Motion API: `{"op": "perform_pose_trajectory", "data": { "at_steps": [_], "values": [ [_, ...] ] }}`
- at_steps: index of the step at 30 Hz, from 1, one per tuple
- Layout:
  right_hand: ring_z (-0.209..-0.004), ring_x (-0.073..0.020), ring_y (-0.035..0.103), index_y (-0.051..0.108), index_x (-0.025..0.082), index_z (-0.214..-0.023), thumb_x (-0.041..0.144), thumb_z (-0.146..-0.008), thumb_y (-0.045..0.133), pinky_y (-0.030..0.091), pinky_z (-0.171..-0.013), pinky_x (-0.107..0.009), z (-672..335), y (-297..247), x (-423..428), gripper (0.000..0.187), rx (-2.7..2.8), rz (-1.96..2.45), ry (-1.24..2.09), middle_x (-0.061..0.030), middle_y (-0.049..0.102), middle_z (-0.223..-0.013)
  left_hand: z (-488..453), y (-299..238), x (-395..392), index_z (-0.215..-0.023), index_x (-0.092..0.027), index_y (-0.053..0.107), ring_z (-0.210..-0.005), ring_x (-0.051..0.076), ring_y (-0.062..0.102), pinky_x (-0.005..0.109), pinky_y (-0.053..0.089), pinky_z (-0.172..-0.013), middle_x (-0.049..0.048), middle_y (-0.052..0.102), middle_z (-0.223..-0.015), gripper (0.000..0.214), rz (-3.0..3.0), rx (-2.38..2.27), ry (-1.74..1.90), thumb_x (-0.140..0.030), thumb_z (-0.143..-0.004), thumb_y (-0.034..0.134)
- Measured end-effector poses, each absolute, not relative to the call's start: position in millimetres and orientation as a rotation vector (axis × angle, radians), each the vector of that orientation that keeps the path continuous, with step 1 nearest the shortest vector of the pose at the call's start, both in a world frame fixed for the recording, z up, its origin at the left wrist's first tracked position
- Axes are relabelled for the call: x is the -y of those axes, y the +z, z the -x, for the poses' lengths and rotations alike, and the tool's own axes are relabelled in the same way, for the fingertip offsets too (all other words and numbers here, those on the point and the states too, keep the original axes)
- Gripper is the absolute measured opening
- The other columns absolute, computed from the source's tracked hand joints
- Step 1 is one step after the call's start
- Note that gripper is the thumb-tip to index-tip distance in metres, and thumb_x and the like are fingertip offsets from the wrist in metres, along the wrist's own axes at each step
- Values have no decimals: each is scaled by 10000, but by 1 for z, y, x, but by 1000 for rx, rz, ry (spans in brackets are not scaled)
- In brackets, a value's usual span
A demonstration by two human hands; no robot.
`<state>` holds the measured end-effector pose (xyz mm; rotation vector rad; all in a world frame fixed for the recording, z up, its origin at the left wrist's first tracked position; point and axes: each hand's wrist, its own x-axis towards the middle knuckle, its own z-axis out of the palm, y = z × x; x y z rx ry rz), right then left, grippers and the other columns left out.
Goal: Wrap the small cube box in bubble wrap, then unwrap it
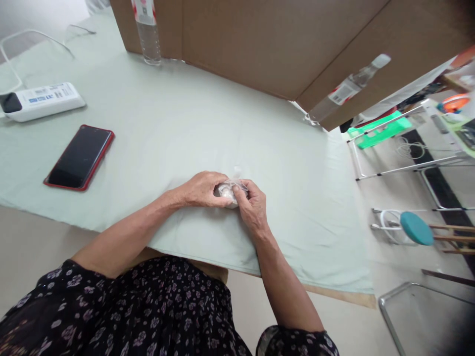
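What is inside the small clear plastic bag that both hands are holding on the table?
The small clear plastic bag holds something pale and rounded; what it is cannot be told. The left hand and right hand cover both its sides, and only its twisted top shows freely.

red-edged black phone (pixel 79 157) on pale green cloth (pixel 178 128); teal stool (pixel 416 228); floral black dress (pixel 148 306).

No legible text anywhere.
White power strip (pixel 42 101) on the desk (pixel 178 128) carries a printed label, blue and dark marks too small to read. Two water bottles (pixel 147 30) (pixel 347 91) bear red-and-white labels, lettering blurred, unreadable.
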<state>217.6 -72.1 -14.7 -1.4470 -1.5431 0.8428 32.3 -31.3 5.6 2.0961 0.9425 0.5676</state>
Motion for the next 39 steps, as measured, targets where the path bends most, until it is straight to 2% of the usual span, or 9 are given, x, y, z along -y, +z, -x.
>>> {"op": "perform_pose_trajectory", "data": {
  "at_steps": [12,18,24,33,39],
  "values": [
    [-693,-164,541,673,208,-915,468,-896,578,447,-681,-289,-219,-15,74,278,1551,1436,851,2,628,-751,-29,6,32,-742,-179,582,-594,108,485,241,333,-553,-36,572,-661,251,-1959,-964,550,-413,-759,669],
    [-690,-163,542,682,209,-916,441,-880,598,454,-677,-293,-219,-15,73,249,1531,1436,858,-2,649,-776,-30,6,31,-739,-178,572,-585,102,448,238,330,-557,-47,520,-634,281,-1936,-983,569,-441,-766,667],
    [-848,-193,631,711,217,-875,365,-897,603,494,-759,-316,-219,-14,72,184,1567,1353,761,-49,717,-947,-30,5,31,-864,-162,655,-622,114,485,240,353,-583,-29,572,-696,306,-1915,-973,562,-455,-776,657],
    [-872,-182,662,721,233,-855,287,-909,614,528,-790,-323,-221,-16,70,131,1633,1270,622,-40,722,-950,-30,5,30,-872,-161,675,-626,110,476,230,349,-587,-30,570,-696,297,-1906,-948,587,-444,-788,649],
    [-907,-188,670,710,232,-902,302,-930,609,532,-803,-329,-224,-15,71,126,1665,1240,672,-49,720,-977,-28,5,30,-964,-157,707,-688,128,548,230,400,-622,-6,650,-768,315,-1841,-952,576,-419,-805,636]
  ]
}}
